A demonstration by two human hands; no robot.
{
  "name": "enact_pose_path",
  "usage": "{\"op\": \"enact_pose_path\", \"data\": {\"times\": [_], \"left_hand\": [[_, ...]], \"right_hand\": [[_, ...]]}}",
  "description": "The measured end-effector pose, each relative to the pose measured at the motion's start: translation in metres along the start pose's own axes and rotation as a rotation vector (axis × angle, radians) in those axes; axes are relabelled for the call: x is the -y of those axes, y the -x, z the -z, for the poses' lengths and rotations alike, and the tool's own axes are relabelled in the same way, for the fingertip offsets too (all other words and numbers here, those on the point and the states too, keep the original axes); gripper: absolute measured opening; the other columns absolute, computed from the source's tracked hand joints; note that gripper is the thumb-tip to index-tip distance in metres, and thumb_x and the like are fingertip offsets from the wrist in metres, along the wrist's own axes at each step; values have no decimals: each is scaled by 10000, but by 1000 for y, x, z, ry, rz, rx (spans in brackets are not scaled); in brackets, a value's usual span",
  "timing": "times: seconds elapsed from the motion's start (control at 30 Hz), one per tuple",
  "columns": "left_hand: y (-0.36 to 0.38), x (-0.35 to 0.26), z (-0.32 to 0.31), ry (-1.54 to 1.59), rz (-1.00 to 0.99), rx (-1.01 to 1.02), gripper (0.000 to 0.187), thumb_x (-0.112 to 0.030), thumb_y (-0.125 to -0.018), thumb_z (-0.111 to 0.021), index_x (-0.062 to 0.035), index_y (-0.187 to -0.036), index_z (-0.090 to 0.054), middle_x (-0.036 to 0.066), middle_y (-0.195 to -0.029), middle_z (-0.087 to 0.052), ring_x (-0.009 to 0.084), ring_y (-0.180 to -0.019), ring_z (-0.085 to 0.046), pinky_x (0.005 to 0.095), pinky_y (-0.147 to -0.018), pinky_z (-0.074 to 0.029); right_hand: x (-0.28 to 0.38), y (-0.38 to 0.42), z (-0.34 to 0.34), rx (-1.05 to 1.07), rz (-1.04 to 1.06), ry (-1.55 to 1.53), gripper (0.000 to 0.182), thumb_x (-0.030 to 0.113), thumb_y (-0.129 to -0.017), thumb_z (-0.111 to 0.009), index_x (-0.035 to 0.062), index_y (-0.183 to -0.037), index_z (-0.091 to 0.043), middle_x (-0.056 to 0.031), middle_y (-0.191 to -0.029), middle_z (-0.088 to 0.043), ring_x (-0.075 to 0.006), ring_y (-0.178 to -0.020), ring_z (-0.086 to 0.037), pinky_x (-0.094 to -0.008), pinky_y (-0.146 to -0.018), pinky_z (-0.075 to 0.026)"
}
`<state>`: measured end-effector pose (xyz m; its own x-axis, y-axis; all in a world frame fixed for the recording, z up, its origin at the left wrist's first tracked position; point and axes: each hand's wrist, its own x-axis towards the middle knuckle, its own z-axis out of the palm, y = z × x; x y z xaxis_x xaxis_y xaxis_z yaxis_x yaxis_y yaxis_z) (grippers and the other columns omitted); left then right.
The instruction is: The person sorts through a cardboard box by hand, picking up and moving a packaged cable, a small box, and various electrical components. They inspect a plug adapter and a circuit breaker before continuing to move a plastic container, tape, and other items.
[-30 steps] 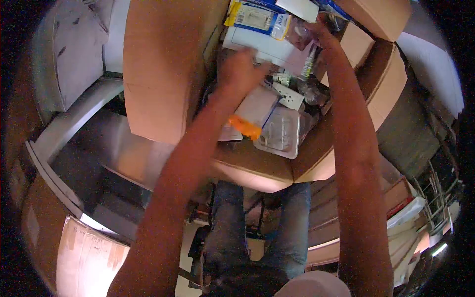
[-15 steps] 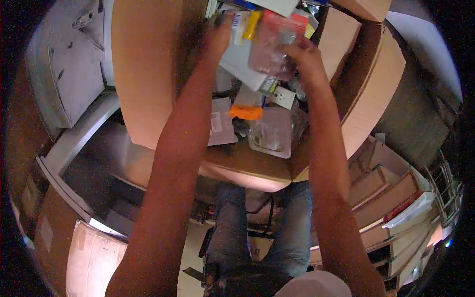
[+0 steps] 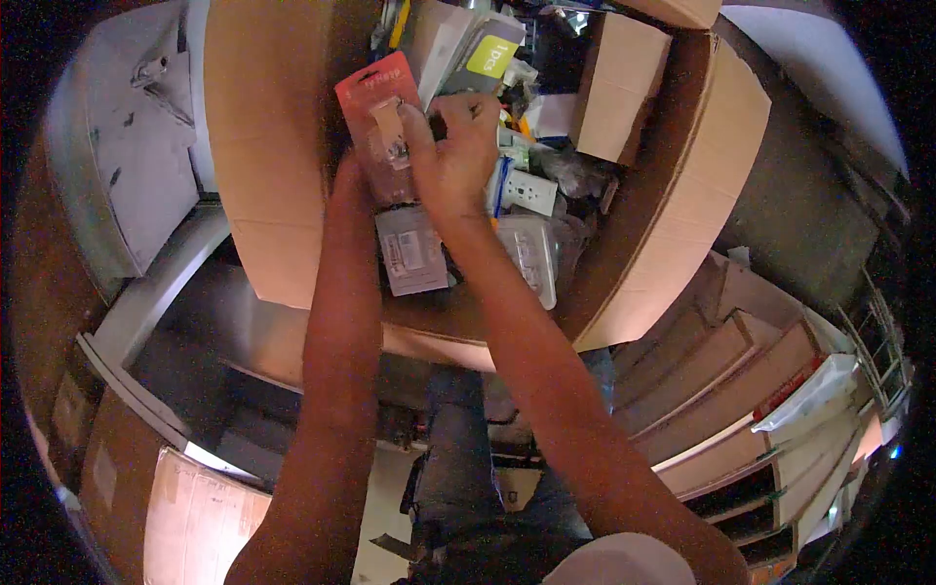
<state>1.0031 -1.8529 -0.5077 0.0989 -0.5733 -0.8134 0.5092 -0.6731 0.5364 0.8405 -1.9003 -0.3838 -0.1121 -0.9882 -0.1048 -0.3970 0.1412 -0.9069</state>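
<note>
A clear blister pack [image 3: 375, 132] with a red header card is held up, tilted, over the left side of a large open cardboard box [image 3: 673, 195]. My left hand [image 3: 353, 180] is behind its lower left edge, fingers mostly hidden by the pack. My right hand [image 3: 463, 156] has its thumb against the pack's right edge, the other fingers curled. Just beyond that hand lies a grey package [image 3: 492, 49] with a lime-green "1pcs" label. Below the hands are a grey packet [image 3: 414, 249] with a white label and a clear plastic clamshell [image 3: 528, 255].
A white outlet plate [image 3: 529, 192] lies among mixed packaged goods in the box. A brown carton [image 3: 621, 88] stands at its far right. Cardboard dividers [image 3: 712, 370] are stacked to the right, and another carton [image 3: 200, 517] sits at the lower left.
The red-topped pack has moved left and nearer, along with both hands. My left hand has left the yellow and white packages at the back and is now behind the pack.
</note>
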Motion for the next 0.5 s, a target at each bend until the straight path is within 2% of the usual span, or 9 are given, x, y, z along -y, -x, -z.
{"op": "enact_pose_path", "data": {"times": [0.1,0.17,0.2,0.3,0.37,0.5], "left_hand": [[10,12,5,47,13,12,591,-402,-848,-600,-3,-1275,-514,220,-1234,-553,304,-1184,-514,460,-1017,-385],[15,19,6,79,25,22,575,-390,-852,-597,-8,-1274,-517,215,-1228,-557,298,-1182,-516,461,-1019,-383],[16,22,5,92,27,26,567,-385,-854,-595,-11,-1273,-519,213,-1226,-559,294,-1180,-516,462,-1020,-382],[19,32,12,127,29,42,543,-367,-861,-590,-18,-1271,-524,207,-1217,-565,285,-1177,-518,464,-1023,-379],[26,36,10,148,34,55,527,-356,-865,-587,-23,-1270,-528,202,-1212,-568,279,-1174,-520,465,-1025,-378],[40,62,24,200,22,84,497,-333,-873,-581,-33,-1267,-535,194,-1201,-576,266,-1169,-523,467,-1028,-374]], "right_hand": [[1,0,-8,-90,14,-29,336,198,-690,-789,11,-902,-608,-177,-958,-513,-348,-878,-544,-398,-760,-472],[4,-2,-7,-190,-50,97,461,169,-642,-815,-15,-999,-588,-206,-1056,-516,-344,-967,-551,-395,-810,-477],[1,-2,-8,-193,-48,100,461,169,-642,-815,-15,-999,-588,-206,-1056,-516,-344,-967,-551,-395,-810,-477],[-22,7,-24,-259,-172,-41,562,138,-630,-818,-52,-1092,-560,-228,-1154,-543,-320,-1022,-573,-372,-848,-480],[-38,16,-33,-56,-542,-360,561,135,-661,-798,-78,-1121,-558,-219,-1168,-588,-281,-1022,-601,-346,-867,-477],[-30,14,-8,102,-639,-487,509,123,-694,-775,-73,-1116,-568,-168,-1074,-645,-250,-955,-626,-331,-845,-481]]}}
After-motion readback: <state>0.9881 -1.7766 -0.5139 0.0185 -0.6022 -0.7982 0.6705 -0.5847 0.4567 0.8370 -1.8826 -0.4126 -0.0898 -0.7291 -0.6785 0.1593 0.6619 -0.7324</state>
